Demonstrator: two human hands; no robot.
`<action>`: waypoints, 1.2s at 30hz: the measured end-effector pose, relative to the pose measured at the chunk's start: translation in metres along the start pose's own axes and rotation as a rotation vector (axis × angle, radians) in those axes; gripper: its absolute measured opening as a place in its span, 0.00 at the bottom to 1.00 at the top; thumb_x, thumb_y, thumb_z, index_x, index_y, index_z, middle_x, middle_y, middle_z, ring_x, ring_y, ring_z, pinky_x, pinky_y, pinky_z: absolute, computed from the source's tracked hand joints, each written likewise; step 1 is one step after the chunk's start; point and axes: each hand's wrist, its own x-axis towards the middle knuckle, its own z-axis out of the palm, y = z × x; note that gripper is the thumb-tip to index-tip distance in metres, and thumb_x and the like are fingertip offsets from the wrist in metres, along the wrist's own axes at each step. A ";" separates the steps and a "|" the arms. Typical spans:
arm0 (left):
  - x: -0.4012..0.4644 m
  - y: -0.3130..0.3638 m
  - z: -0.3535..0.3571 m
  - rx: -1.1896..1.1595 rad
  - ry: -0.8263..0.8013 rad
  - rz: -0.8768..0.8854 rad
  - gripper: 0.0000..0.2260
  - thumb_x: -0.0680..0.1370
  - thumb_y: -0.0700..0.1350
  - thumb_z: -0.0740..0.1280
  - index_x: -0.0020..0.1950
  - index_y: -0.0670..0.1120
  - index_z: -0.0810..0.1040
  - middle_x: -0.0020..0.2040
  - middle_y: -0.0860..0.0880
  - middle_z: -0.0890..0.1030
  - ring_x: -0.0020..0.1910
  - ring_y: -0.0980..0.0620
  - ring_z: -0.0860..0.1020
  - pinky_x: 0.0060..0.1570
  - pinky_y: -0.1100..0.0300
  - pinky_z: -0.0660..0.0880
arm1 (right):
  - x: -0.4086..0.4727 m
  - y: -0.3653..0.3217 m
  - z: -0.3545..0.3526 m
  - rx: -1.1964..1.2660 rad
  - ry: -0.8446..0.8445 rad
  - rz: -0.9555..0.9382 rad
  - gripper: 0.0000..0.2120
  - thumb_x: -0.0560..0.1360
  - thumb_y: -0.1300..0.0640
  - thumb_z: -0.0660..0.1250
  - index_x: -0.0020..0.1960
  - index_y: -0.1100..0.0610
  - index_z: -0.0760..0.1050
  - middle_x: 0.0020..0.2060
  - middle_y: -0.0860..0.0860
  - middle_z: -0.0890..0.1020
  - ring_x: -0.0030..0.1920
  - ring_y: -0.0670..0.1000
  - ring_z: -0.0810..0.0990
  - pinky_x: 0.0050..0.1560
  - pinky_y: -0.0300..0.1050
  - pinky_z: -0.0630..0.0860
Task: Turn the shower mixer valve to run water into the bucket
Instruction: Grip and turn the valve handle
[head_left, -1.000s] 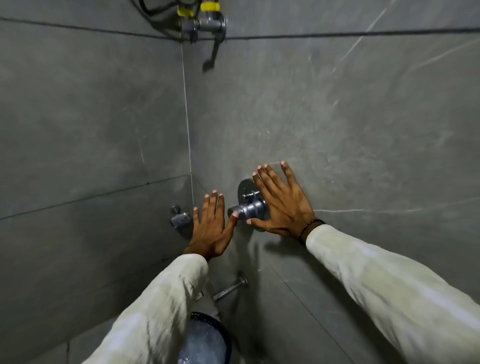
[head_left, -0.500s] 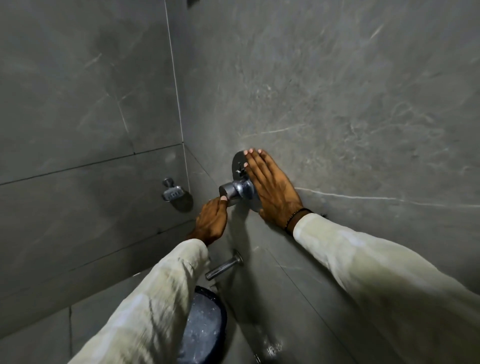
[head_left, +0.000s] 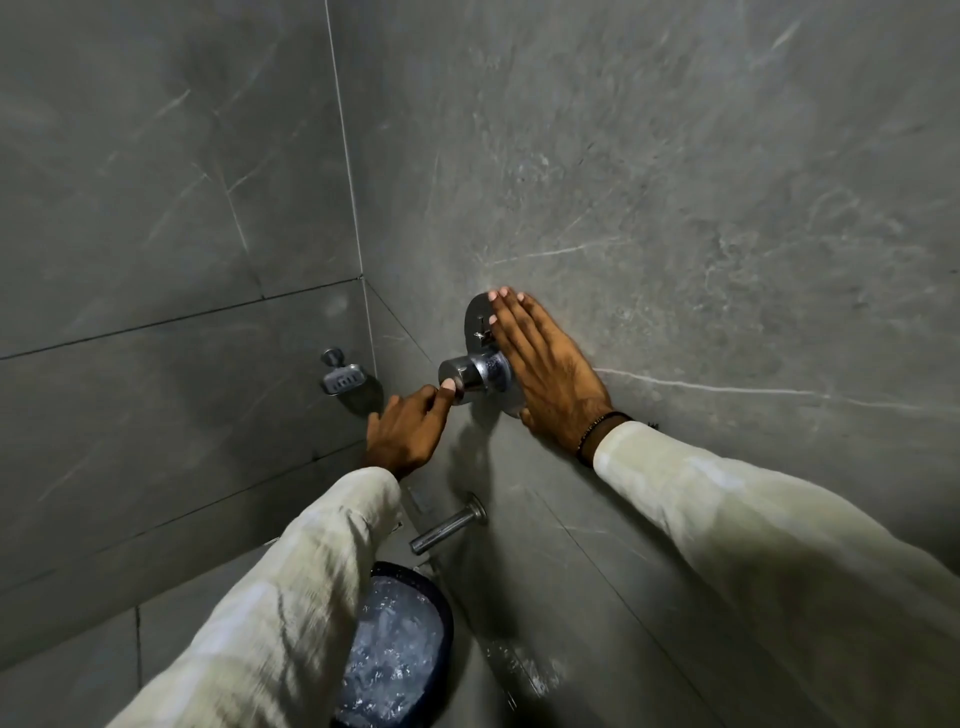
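Note:
The chrome shower mixer valve (head_left: 474, 373) sticks out of a round plate on the grey tiled wall. My left hand (head_left: 408, 428) is below and left of it, fingers curled, one fingertip touching the knob's front end. My right hand (head_left: 548, 371) lies flat against the wall and plate just right of the knob, fingers straight and together. Below the valve a chrome spout (head_left: 448, 524) points down-left over a dark-rimmed bucket (head_left: 442, 605). The bucket holds churning water and my left sleeve partly covers it.
A chrome soap dish (head_left: 342, 378) is mounted on the left wall near the corner. Grey tiled walls close in on the left and right. Wet splashes show on the lower wall beside the bucket.
My left hand went from flat and spread to curled, with one fingertip on the knob. My right hand's fingers drew together against the plate. The view tilted down, showing more of the bucket.

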 end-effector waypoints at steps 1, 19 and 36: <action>0.000 0.001 -0.004 0.030 0.022 0.013 0.30 0.81 0.67 0.41 0.59 0.52 0.77 0.59 0.42 0.81 0.65 0.40 0.73 0.68 0.37 0.62 | 0.000 0.000 0.000 -0.003 -0.002 -0.001 0.46 0.83 0.33 0.44 0.85 0.66 0.37 0.83 0.70 0.38 0.85 0.68 0.38 0.85 0.62 0.41; -0.004 0.012 -0.032 -0.016 0.044 0.059 0.28 0.82 0.65 0.48 0.60 0.48 0.78 0.57 0.41 0.83 0.58 0.39 0.78 0.64 0.37 0.71 | -0.001 0.001 -0.002 0.015 -0.006 -0.003 0.46 0.83 0.33 0.43 0.85 0.66 0.37 0.83 0.70 0.38 0.85 0.68 0.38 0.85 0.63 0.39; 0.015 0.058 -0.049 -0.048 0.155 0.322 0.16 0.84 0.49 0.61 0.69 0.43 0.75 0.66 0.44 0.80 0.66 0.44 0.76 0.67 0.43 0.73 | 0.001 -0.001 0.003 0.011 0.016 0.002 0.49 0.81 0.30 0.43 0.84 0.68 0.36 0.82 0.72 0.37 0.84 0.70 0.38 0.85 0.64 0.38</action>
